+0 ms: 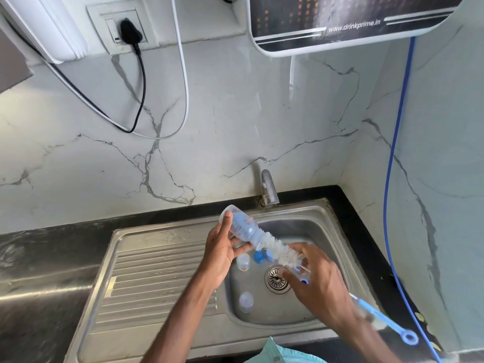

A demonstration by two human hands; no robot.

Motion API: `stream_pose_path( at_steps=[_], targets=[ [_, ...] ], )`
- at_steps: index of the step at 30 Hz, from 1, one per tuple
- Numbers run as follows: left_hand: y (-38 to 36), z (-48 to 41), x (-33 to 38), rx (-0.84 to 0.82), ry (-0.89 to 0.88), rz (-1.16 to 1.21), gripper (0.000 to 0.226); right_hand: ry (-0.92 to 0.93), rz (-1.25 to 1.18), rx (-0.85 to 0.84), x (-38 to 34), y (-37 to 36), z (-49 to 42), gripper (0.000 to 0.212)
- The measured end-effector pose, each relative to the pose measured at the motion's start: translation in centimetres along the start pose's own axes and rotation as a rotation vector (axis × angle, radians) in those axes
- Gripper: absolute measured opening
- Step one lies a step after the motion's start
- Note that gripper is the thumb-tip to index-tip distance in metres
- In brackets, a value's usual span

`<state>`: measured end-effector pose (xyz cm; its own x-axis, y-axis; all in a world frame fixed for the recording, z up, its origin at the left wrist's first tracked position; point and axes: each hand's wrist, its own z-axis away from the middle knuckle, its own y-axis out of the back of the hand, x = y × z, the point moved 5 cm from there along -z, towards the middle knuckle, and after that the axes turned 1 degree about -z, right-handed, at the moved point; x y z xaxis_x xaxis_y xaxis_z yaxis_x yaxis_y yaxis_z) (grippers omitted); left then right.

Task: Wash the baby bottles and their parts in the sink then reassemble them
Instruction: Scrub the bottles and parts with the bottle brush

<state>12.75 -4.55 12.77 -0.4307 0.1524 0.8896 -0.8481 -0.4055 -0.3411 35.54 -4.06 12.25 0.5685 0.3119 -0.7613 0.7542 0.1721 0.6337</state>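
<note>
My left hand grips a clear baby bottle, tilted with its base up and left over the steel sink. A white bristle bottle brush is pushed into the bottle's mouth, its tip visible inside. My right hand holds the brush by its stem; the blue handle with a ring end sticks out to the lower right. In the basin lie blue rings or caps, a clear part and another clear part.
The tap stands at the sink's back edge, with no water visibly running. The drain is in the basin's middle. A ribbed drainboard lies left. A blue hose hangs along the right wall; a water purifier hangs above.
</note>
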Motion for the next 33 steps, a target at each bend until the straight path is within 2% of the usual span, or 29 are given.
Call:
stream_pose_path(
  at_steps=[3,5,6,8,10,12,14,16,18,19,21,22,24,27,28,30,32,33],
  targets=[
    [0.1,-0.3,-0.1,-0.054,0.024,0.123,0.057,0.058,0.063,0.134,-0.8,0.1,0.5,0.025],
    [-0.1,-0.3,-0.1,-0.072,0.041,0.188,0.057,0.034,0.038,0.121,-1.5,0.1,0.8,0.018],
    [-0.3,-0.2,-0.1,-0.088,0.041,0.204,0.059,-0.029,-0.067,0.076,-1.7,-0.1,0.7,0.015],
    [-0.7,0.1,-0.1,-0.127,0.032,0.223,0.063,-0.322,-0.497,-0.108,-1.1,-1.1,0.1,0.018],
    [-1.0,0.2,0.0,-0.174,0.019,0.233,0.062,-0.683,-0.905,-0.376,-0.7,-2.2,0.1,0.023],
    [-1.1,0.2,0.1,-0.203,0.02,0.226,0.056,-0.835,-1.043,-0.535,-1.0,-2.6,0.5,0.037],
    [-1.2,0.2,-0.2,-0.229,0.037,0.229,0.051,-0.789,-0.924,-0.533,-0.5,-2.9,0.6,0.045],
    [-1.4,0.1,-0.4,-0.22,0.054,0.186,0.051,-0.677,-0.664,-0.419,0.0,-2.6,0.3,0.039],
    [-1.2,-0.4,-0.9,-0.123,0.031,0.098,0.066,-0.59,-0.498,-0.307,0.1,-1.9,0.0,0.023],
    [-1.0,-0.7,-1.2,-0.067,0.019,0.068,0.076,-0.565,-0.483,-0.295,-0.2,-1.7,0.0,0.023],
    [-0.6,-1.2,-1.7,0.007,0.017,0.078,0.076,-0.482,-0.415,-0.274,-0.9,-1.4,0.1,0.043],
    [-0.4,-1.5,-1.8,0.025,0.018,0.103,0.072,-0.408,-0.318,-0.244,-1.0,-1.2,0.2,0.047],
    [-0.1,-1.7,-1.7,0.053,0.022,0.139,0.07,-0.238,-0.104,-0.133,-1.1,-1.0,0.5,0.038],
    [-0.1,-1.8,-1.6,0.062,-0.009,0.142,0.072,-0.085,-0.037,0.099,-0.5,-0.6,0.4,0.018],
    [-0.1,-1.8,-1.8,0.062,-0.007,0.138,0.071,-0.083,-0.058,0.14,-0.3,-0.4,0.4,0.006],
    [-0.2,-1.7,-2.3,0.055,-0.007,0.133,0.071,-0.141,-0.09,0.125,0.1,-0.3,0.2,0.026],
    [-0.4,-1.6,-2.6,0.002,-0.003,0.135,0.067,-0.375,-0.301,-0.048,1.1,-0.9,-0.2,0.04],
    [-0.6,-1.5,-2.7,-0.04,-0.008,0.133,0.063,-0.561,-0.538,-0.23,2.0,-2.0,-0.1,0.041]
  ],
)
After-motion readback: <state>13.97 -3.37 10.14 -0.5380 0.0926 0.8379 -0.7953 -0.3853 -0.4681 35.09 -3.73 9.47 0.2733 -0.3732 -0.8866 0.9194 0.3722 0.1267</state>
